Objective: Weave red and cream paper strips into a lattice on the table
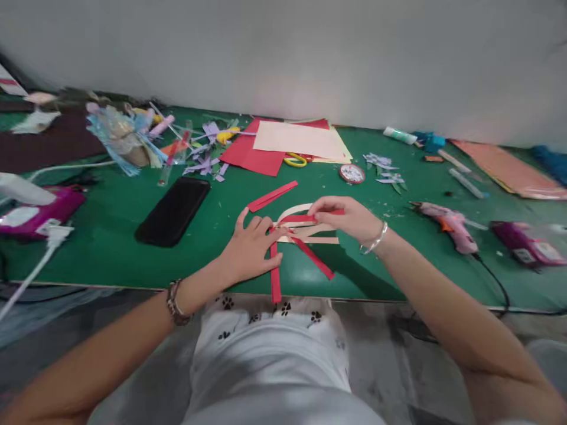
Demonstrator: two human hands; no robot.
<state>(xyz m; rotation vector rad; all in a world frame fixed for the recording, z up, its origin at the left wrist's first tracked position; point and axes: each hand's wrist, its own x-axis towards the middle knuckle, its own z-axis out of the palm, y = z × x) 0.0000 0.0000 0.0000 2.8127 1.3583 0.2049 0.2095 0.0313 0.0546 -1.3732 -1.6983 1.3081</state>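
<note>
Left hand (250,248) lying flat, fingers spread, pressing down crossed red and cream paper strips (305,231) at frame centre; right hand (343,215) pinching a red strip's end. Loose red strip (271,196) just above; black phone (173,211) left on the green counter (110,236).

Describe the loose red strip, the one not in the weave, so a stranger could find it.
Start at the green mat and find the person's left hand pressing crossed red and cream strips near the front edge. Just beyond its fingertips lies a single loose red strip, slanting up to the right. Unlike the others, it crosses nothing and neither hand touches it.
</note>
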